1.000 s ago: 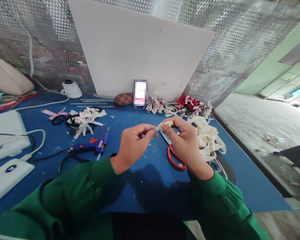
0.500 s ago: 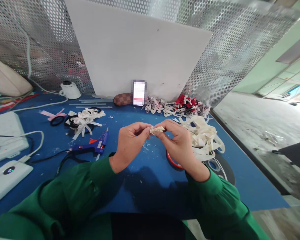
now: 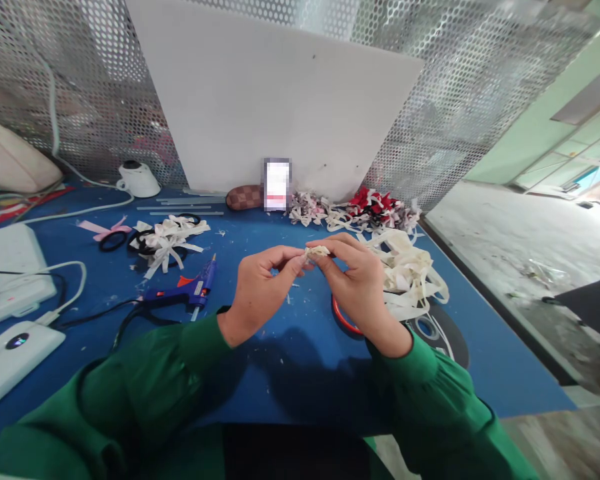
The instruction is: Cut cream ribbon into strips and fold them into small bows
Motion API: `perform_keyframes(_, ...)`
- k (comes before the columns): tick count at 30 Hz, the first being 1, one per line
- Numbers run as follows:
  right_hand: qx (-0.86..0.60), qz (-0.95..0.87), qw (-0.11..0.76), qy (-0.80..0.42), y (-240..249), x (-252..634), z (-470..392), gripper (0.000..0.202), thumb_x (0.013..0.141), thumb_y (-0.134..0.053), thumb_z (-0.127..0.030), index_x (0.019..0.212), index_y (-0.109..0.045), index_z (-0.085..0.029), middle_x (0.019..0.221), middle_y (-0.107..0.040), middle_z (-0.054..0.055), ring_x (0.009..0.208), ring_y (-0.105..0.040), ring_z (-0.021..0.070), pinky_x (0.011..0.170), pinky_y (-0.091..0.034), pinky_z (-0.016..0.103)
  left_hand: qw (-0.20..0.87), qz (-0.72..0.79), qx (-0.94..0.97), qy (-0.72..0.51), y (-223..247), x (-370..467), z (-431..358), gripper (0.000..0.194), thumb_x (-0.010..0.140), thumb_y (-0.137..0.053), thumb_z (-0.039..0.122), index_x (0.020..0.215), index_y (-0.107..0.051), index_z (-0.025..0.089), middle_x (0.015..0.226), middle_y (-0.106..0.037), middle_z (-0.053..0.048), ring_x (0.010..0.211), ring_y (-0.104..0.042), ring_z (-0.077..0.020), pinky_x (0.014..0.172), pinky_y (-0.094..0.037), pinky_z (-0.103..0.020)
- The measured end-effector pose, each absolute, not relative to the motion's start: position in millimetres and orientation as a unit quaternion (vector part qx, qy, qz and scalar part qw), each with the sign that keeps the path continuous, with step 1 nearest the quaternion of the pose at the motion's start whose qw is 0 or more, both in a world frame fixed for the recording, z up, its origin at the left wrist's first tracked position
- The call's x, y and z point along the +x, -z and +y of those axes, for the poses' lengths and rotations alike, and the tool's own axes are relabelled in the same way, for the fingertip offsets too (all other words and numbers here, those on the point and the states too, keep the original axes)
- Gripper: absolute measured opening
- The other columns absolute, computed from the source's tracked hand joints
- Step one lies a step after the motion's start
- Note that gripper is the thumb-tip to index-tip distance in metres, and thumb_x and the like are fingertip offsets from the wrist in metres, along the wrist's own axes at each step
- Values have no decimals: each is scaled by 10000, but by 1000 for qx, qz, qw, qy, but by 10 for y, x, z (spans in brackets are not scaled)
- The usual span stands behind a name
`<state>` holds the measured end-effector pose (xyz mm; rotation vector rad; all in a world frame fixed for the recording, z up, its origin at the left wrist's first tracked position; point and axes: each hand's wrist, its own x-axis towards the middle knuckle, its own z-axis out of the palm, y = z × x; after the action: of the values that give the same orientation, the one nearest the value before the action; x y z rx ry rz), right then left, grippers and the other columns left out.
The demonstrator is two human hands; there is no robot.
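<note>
Between the fingertips of both hands is a small gathered piece of cream ribbon (image 3: 318, 251), held up over the middle of the table. My left hand (image 3: 265, 287) pinches its left end with thumb and forefinger. My right hand (image 3: 353, 277) grips its right part, the fingertips partly covering it. Just right of my right hand lies a heap of loose cream ribbon (image 3: 410, 270). Under that hand, a red ring-shaped handle (image 3: 345, 320) shows in part. Left of my left hand, a blue glue gun (image 3: 193, 290) rests on its side.
On the blue table (image 3: 290, 380), white bows with black hair ties (image 3: 170, 240) and a pink bow (image 3: 105, 230) lie at left. A lit phone (image 3: 277, 185) leans beside a checkered pouch (image 3: 243, 197). Red and white bows (image 3: 375, 207) line the back. White power banks (image 3: 20, 353) sit far left.
Both hands stay nearly in place. The cream ribbon piece has turned slightly in the fingers, and my right fingers have shifted a little over it.
</note>
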<state>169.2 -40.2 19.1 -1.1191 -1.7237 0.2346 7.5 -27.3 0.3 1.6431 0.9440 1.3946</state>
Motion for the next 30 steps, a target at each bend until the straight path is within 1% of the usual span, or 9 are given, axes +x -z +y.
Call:
perform_keyframes(3, -459, -721, 498, -145, -225, 1720, -391, 171, 926, -636, -153, 820, -752, -219, 894, -749, 40, 825, -694, 172, 739, -521, 289, 300, 365, 697, -539, 10, 61, -261, 131, 926, -656, 239, 887, -779, 217, 836, -790, 1, 764, -719, -145, 728, -549, -254)
perform_keyframes(6, -455, -727, 499, -126, -227, 1725, -401, 190, 920, -639, -138, 773, -729, -216, 846, -738, 23, 779, -677, 160, 720, -504, 277, 260, 357, 723, -532, 2, 56, -259, 128, 925, -648, 211, 875, -766, 205, 824, -786, 6, 749, -712, -137, 721, -532, -244)
perform_keyframes(8, -460, -725, 505, -88, -206, 1712, -412, 167, 926, -636, -149, 803, -726, -215, 823, -721, 20, 748, -659, 155, 695, -491, 276, 278, 363, 715, -528, -5, 57, -263, 124, 926, -647, 221, 869, -754, 198, 795, -777, 11, 720, -703, -128, 698, -528, -233)
perform_keyframes(10, -464, -720, 512, -68, -177, 1695, -416, 158, 932, -630, -158, 818, -723, -216, 819, -715, 21, 737, -651, 155, 683, -487, 280, 321, 369, 696, -526, -11, 61, -267, 126, 933, -641, 239, 877, -744, 193, 777, -766, 13, 707, -698, -122, 683, -531, -221)
perform_keyframes(13, -460, -710, 526, -93, -141, 1676, -403, 167, 924, -635, -147, 807, -731, -217, 804, -715, 18, 719, -648, 152, 667, -492, 280, 384, 359, 671, -524, -21, 72, -264, 141, 928, -658, 296, 888, -738, 187, 779, -756, 4, 715, -692, -125, 685, -542, -222)
perform_keyframes(16, -450, -706, 532, -124, -115, 1667, -383, 168, 907, -651, -130, 828, -763, -226, 781, -703, 12, 702, -644, 147, 646, -492, 275, 421, 359, 643, -530, -30, 82, -247, 186, 890, -709, 356, 840, -732, 179, 744, -742, 0, 672, -670, -123, 644, -540, -224)
perform_keyframes(20, -435, -707, 538, -149, -89, 1659, -370, 151, 902, -671, -151, 862, -788, -237, 805, -691, 21, 713, -645, 148, 649, -506, 275, 442, 367, 614, -540, -44, 85, -225, 201, 867, -728, 349, 772, -721, 171, 691, -726, 3, 630, -652, -115, 614, -539, -220)
perform_keyframes(27, -426, -733, 501, -171, -169, 1644, -422, 230, 951, -577, -144, 815, -749, -212, 799, -656, 32, 717, -610, 147, 658, -485, 281, 368, 372, 657, -542, -67, 60, -223, 206, 909, -674, 306, 755, -699, 172, 653, -705, 18, 593, -637, -104, 594, -513, -214)
perform_keyframes(30, -416, -735, 499, -194, -243, 1648, -465, 157, 933, -615, -181, 835, -736, -201, 793, -655, 31, 734, -610, 153, 680, -493, 288, 306, 370, 690, -541, -77, 30, -227, 211, 923, -664, 305, 755, -696, 182, 675, -713, 23, 592, -619, -99, 586, -483, -212)
